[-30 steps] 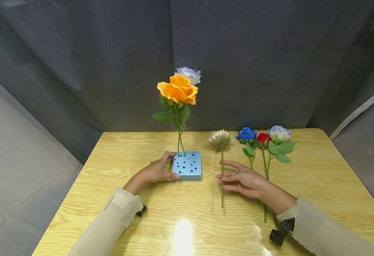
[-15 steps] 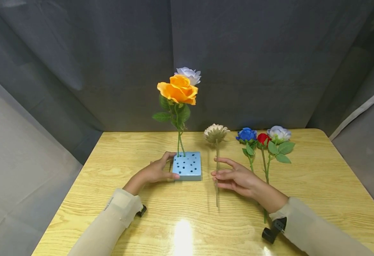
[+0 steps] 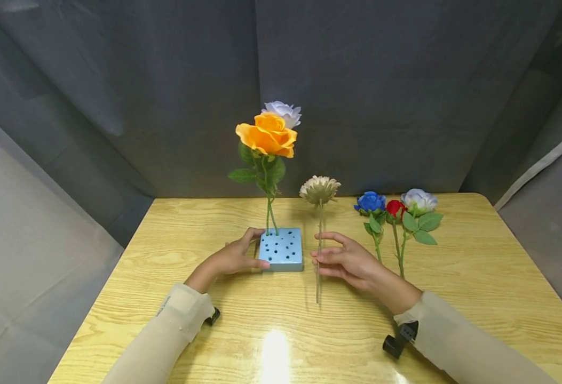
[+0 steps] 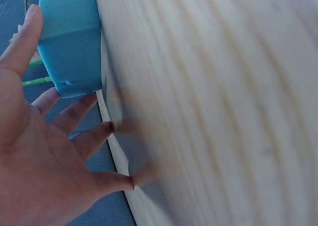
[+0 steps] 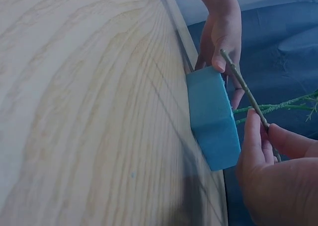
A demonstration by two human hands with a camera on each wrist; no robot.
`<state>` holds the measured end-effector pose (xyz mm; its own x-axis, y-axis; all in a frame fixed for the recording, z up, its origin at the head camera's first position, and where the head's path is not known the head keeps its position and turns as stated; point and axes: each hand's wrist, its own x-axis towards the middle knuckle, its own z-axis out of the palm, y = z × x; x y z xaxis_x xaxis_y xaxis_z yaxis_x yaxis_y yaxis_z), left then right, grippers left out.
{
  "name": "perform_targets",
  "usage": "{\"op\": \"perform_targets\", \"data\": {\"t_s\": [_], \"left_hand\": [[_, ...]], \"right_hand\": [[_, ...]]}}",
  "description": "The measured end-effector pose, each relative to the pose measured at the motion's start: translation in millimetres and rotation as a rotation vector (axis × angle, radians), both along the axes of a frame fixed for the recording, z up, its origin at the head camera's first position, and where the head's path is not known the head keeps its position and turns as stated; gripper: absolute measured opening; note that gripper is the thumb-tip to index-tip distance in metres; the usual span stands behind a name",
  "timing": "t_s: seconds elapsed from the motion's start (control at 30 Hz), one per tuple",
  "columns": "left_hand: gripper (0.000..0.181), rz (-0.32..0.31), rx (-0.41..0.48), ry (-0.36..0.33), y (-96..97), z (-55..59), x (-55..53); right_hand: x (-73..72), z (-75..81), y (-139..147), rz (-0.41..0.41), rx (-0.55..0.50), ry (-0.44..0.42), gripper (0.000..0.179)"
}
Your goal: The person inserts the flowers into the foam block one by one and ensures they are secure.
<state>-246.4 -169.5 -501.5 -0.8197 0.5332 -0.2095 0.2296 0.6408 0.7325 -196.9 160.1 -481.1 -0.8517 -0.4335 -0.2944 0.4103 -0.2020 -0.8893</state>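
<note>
A light-blue foam block (image 3: 282, 265) with small holes in its top sits mid-table. My left hand (image 3: 234, 256) grips its left side, thumb at the front corner and forefinger at the back; the left wrist view shows the other fingers spread beside the block. An orange rose (image 3: 267, 136) and a pale lilac flower (image 3: 286, 111) stand upright in the block's rear left holes. To the right of the block, my right hand (image 3: 350, 262) pinches the stem of a cream flower (image 3: 320, 190), held upright. In the right wrist view the lower stem (image 5: 243, 84) overlaps the block.
On the right of the wooden table (image 3: 473, 298) lie a blue flower (image 3: 371, 201), a red rose (image 3: 396, 209) and a pale white-lilac flower (image 3: 419, 201), their stems partly behind my right arm. A grey curtain (image 3: 357, 96) hangs behind the table's back edge.
My right hand has moved left toward the block with the cream flower, whose head has also risen in view. My left hand and the block have stayed in place.
</note>
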Motion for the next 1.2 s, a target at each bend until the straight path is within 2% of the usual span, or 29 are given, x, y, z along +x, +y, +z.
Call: {"op": "perform_targets", "data": {"t_s": [0.3, 0.57, 0.9, 1.2], "left_hand": [[0.092, -0.004, -0.006, 0.005, 0.2, 0.2, -0.4], [0.093, -0.008, -0.015, 0.015, 0.4, 2.5, 0.3], [0.093, -0.005, -0.02, 0.02, 0.1, 1.5, 0.3], [0.093, -0.007, -0.021, 0.027, -0.4, -0.9, -1.8]], "right_hand": [[-7.1, 5.2, -9, -0.018, 0.057, 0.064, 0.057], [-15.0, 10.3, -17, -0.042, 0.067, 0.109, 0.056], [-24.3, 15.8, -21, -0.073, 0.113, 0.214, 0.053], [-35.3, 27.2, -26, -0.126, 0.166, 0.262, 0.049]]}}
